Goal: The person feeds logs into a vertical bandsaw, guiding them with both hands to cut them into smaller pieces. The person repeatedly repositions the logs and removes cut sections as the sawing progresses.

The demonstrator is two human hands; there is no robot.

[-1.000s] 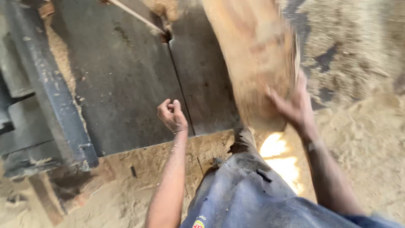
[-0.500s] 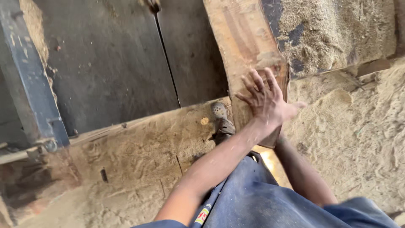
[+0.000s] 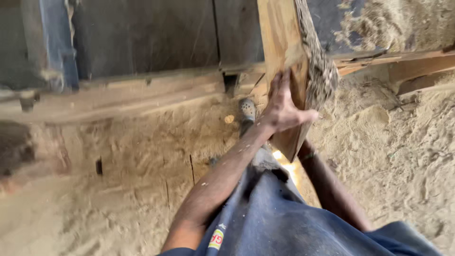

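My left hand (image 3: 283,108) has its grip flat on the near end of a rough wooden plank (image 3: 284,57). My right hand is hidden under that plank, so I cannot tell its grip. The plank leans up from the sawdust floor (image 3: 403,156) beside my shoe (image 3: 247,110).

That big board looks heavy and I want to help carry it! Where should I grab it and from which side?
Probably grab the wooden plank at its near end, with one hand from each side. The left hand already lies flat on the smooth wide face there. The right hand is hidden behind the plank. The right edge is rough and sheds sawdust, so it may scratch. The plank stands tilted, so hold it low.
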